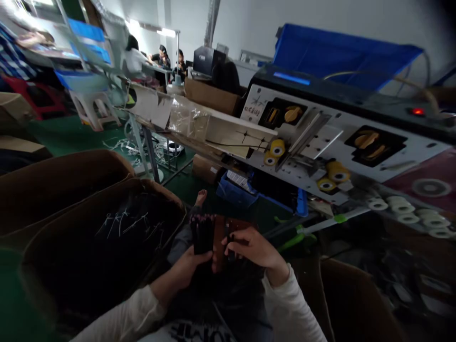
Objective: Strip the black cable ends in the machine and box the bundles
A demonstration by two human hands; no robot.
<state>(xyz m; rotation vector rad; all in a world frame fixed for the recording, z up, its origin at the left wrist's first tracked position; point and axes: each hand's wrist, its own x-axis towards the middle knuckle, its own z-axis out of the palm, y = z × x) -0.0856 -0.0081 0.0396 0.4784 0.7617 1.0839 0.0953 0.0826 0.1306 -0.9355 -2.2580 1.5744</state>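
My left hand is wrapped round the lower end of a bundle of black strips with pinkish tips, held upright above my lap. Directly right of the bundle is a flat reddish-brown piece. Over its right part, my right hand has its fingers curled round a small black item, too dark to identify. The lower edges of the bundle and brown piece fade into the dark clothing.
An open carton with black contents and white ties stands at the left. Ahead is a machine with yellow rollers. A blue crate lies beneath it. Another carton is at the right. Several people sit in the background.
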